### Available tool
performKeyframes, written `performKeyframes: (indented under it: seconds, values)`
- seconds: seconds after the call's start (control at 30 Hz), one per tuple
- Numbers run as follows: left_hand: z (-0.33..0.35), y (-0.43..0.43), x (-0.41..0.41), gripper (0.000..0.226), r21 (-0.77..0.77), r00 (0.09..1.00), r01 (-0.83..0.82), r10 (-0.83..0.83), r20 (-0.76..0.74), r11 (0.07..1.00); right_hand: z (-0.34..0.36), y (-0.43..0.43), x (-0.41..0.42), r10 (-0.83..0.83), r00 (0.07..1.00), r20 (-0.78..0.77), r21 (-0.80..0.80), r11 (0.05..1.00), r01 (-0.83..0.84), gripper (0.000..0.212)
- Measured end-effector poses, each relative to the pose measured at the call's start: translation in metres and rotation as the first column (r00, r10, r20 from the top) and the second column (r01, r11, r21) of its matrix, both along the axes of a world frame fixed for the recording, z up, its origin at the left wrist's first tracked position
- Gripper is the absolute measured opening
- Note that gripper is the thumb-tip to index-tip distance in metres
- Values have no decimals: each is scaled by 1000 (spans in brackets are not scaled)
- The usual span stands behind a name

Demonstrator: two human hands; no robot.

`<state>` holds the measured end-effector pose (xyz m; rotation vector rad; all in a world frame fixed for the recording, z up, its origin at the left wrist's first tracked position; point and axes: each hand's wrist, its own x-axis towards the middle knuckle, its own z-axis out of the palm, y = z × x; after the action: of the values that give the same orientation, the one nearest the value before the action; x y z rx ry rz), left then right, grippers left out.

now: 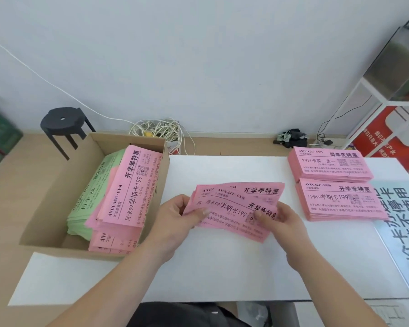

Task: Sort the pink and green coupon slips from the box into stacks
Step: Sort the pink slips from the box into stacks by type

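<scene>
Paper in play: a fanned bunch (236, 208) of pink slips, held just above the white table (198, 274). My left hand (175, 215) pinches its left end, thumb on top; my right hand (279, 218) pinches the right end the same way. These sheets look light, floppy and slick against each other, so I'd grip the short ends and square the edges. The far pink stack (328, 165) and near pink stack (340, 199) wait at right. The box (57, 197) at left holds green slips (90, 192) and more pink.
</scene>
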<state>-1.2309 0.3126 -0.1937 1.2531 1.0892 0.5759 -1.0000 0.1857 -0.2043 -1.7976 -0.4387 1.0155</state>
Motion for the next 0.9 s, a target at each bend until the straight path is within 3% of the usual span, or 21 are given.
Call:
performKeyframes:
  seconds: [0.13, 0.27, 0.47, 0.57, 0.67, 0.77, 0.9]
  values:
    - [3, 2, -3, 25, -28, 996, 79, -78, 45, 996, 7, 1, 12, -23, 971, -237, 122, 991, 53, 29]
    - [4, 4, -3, 23, 11, 997, 72, -72, 32, 997, 9, -2, 21, -44, 987, -153, 115, 991, 62, 21]
    - [-5, -2, -1, 13, -63, 999, 28, -29, -16, 998, 3, -13, 23, 37, 991, -130, 57, 998, -29, 21]
    - [-17, -4, 0, 22, -139, 996, -72, 63, -68, 988, -14, -17, 17, -79, 997, -1, -66, 995, 79, 7]
    - [-26, -6, 1, 19, -167, 985, -106, 81, -153, 980, -23, -20, 16, -184, 959, 214, -126, 969, 214, 10]
    - [-27, -4, 0, 29, -247, 976, -159, 114, -184, 956, -17, -20, 17, -105, 933, 344, -127, 979, 157, 14]
    - [-24, 2, 2, 35, -274, 974, -164, 112, -197, 948, -12, -13, 21, -9, 940, 340, -150, 987, 63, 13]
